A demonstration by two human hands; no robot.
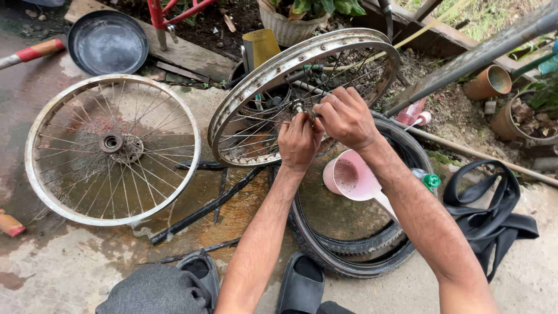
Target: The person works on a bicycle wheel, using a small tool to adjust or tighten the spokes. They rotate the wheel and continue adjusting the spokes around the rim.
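Gripping the hub [298, 108] of the tilted wheel [302, 93], left hand [297, 141] and right hand [346, 118] are both closed; second wheel [110, 148] lies flat nearby.

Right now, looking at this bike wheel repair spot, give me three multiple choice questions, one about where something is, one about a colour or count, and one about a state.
1. Where does the pink scoop lie?
A. Inside the black tyre on the ground
B. On the flat wheel
C. In the dark pan

2. How many spoked wheel rims show?
A. One
B. Two
C. Four

3. How does the wheel under the hands stand?
A. Flat on the ground
B. Tilted up on edge
C. Hung from the pole

Answers:
1. A, the scoop sits within the tyre's ring.
2. B, one flat wheel at the left and one being worked on.
3. B, its far rim is raised, with the left hand and right hand at its hub.
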